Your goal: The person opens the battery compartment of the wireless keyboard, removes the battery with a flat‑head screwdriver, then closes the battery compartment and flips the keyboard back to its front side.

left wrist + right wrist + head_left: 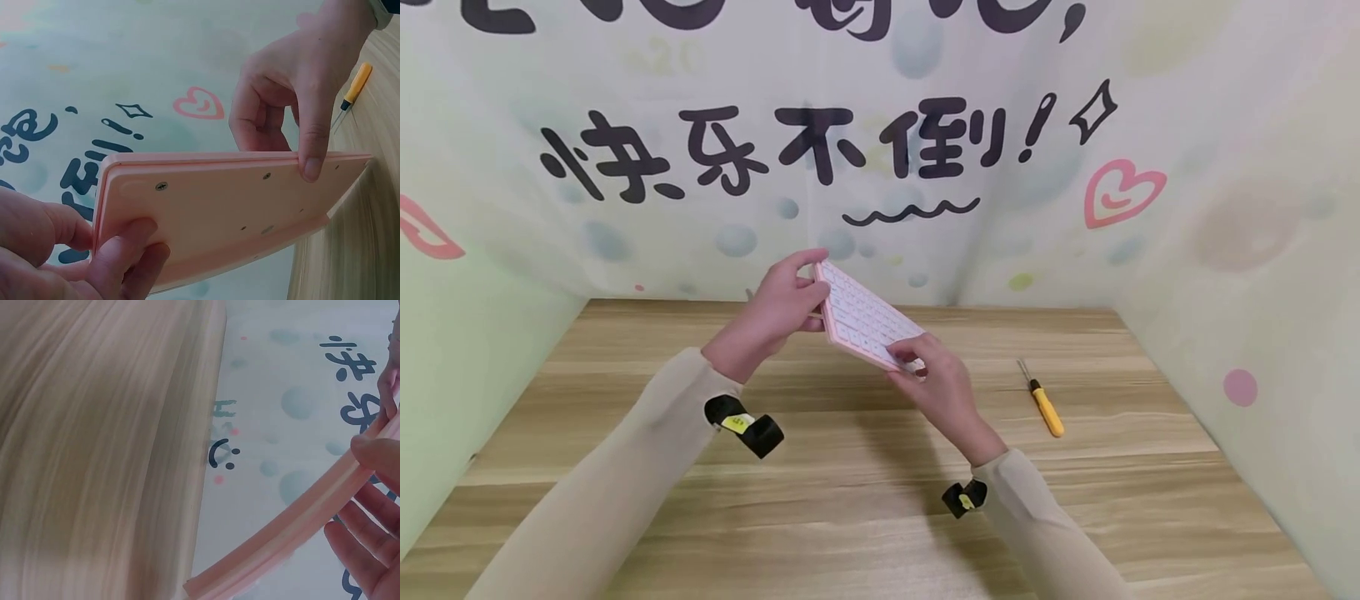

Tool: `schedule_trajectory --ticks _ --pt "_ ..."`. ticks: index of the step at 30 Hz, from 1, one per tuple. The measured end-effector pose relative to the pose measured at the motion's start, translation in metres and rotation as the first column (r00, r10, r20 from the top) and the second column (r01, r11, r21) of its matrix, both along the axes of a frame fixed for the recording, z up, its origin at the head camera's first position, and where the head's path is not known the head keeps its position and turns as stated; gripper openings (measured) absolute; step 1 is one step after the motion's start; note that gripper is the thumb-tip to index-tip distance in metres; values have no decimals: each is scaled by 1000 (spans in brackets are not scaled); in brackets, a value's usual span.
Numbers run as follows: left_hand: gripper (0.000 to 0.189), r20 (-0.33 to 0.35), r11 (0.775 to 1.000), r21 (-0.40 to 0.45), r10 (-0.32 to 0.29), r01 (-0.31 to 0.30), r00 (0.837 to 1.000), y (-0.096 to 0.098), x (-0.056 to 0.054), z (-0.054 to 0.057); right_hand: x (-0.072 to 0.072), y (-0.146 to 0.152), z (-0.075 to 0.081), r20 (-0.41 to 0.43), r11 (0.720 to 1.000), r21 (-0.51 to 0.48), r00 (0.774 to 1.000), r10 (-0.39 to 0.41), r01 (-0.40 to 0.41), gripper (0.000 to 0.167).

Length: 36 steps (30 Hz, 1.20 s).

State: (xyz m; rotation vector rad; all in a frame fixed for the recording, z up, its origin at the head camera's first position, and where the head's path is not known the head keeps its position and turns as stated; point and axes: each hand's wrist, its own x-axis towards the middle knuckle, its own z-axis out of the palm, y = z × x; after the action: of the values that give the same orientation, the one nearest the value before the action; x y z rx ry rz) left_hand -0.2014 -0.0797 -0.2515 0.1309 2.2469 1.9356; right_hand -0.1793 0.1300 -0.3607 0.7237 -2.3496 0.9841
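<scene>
A pink keyboard (867, 312) with white keys is held tilted above the table. My left hand (781, 302) grips its left end, thumb on the key side and fingers behind. Along the near long edge, my right hand (942, 385) pinches it between thumb and fingers. In the left wrist view, the pink underside of the keyboard (206, 200) shows several screws, and the right thumb presses near that edge. The right wrist view catches the keyboard's narrow edge (281, 534) beside the right hand (369, 531).
A screwdriver (1047, 408) with a yellow handle lies on the wooden table (820, 500), right of the hands. Behind the table hangs a white printed backdrop (760, 242) with dark lettering. Pale walls stand on both sides.
</scene>
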Motion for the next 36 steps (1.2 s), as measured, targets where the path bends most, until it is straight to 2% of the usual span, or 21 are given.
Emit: schedule_trajectory --ticks 6,13,22,29,36 --pt "55 2 1000 13 -10 10 1000 9 -4 4 0 2 0 -33 997 -69 999 -40 38 26" --pt "59 -20 998 65 -4 5 1000 18 -8 10 -3 3 6 -81 992 -121 996 -37 27 23" --pt "65 -21 992 125 -21 24 1000 30 -10 17 -6 4 15 -29 985 -167 999 -38 33 21" --pt "71 -17 987 155 -30 32 999 35 -11 19 -6 5 16 -16 983 -179 998 -54 50 21" --pt "67 -40 974 226 -17 26 999 43 -11 24 -8 4 20 -7 975 -214 999 -54 51 20"
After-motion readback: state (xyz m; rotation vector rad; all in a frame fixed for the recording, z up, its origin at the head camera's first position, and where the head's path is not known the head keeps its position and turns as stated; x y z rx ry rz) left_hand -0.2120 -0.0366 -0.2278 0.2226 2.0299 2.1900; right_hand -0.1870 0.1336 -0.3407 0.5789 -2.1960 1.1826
